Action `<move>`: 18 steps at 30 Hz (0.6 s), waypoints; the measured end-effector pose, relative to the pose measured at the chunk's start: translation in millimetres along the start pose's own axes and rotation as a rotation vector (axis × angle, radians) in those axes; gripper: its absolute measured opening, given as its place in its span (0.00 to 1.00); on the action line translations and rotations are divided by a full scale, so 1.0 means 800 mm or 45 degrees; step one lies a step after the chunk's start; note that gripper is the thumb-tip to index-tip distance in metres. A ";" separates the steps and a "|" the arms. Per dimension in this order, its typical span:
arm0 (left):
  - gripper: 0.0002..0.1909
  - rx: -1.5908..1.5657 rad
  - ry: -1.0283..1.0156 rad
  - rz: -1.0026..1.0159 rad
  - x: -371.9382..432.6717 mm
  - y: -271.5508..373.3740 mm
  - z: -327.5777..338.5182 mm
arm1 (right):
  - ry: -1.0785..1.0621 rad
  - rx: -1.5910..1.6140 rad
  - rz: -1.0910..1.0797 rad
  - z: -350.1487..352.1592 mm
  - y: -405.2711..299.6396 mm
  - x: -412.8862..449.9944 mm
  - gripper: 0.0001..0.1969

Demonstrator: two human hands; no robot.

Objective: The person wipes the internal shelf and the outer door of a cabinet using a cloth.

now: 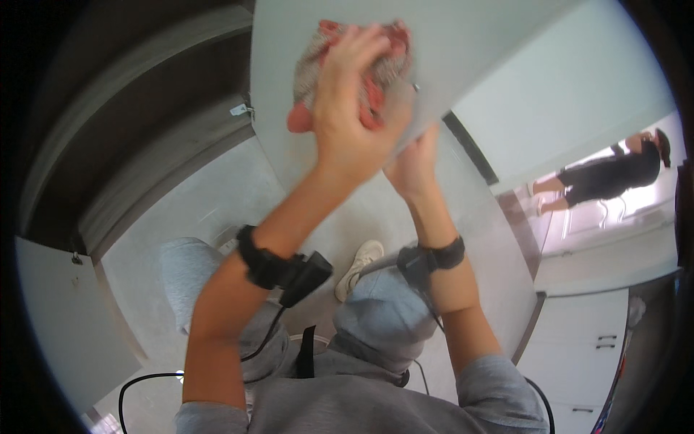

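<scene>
My left hand (pixel 347 108) presses a crumpled red and grey cloth (pixel 309 76) flat against a pale cabinet door (pixel 282 32) that stands swung out. The hand and cloth are blurred. At the lower right edge of this door is my right hand (pixel 415 168), with its fingers partly hidden behind the door; it appears to hold the edge. A black strap with a small device (pixel 287 271) sits on my left forearm, and a similar black strap (pixel 444 255) is around the right one.
A dark open cabinet interior (pixel 162 92) lies left, with a metal hinge (pixel 244 110) at the door. Another open door (pixel 59 314) is at lower left. White drawers (pixel 580 331) stand right. A person in dark clothes (pixel 612 171) stands farther off. Cables (pixel 127 396) run beside me.
</scene>
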State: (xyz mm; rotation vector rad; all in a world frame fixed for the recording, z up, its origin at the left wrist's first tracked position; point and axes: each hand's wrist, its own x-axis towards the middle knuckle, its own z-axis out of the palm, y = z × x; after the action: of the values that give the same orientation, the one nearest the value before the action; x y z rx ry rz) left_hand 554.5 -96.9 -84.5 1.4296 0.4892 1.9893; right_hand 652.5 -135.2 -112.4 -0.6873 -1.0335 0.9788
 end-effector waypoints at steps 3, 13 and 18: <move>0.20 0.361 -0.017 0.606 0.006 -0.026 -0.012 | 0.123 -0.178 -0.021 0.006 0.003 -0.012 0.17; 0.30 -0.333 0.291 -0.773 -0.078 -0.231 -0.115 | 0.212 -0.248 -0.304 0.003 -0.003 -0.016 0.15; 0.31 -0.305 -0.137 -1.379 -0.078 -0.227 -0.162 | 0.190 -0.531 -0.375 -0.007 0.001 -0.018 0.15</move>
State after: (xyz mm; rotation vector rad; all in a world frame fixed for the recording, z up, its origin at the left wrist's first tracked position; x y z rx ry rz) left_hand 496.3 1.5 -285.4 0.8107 0.7376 1.0407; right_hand 654.5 -148.5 -120.4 -0.9040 -1.1787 0.4513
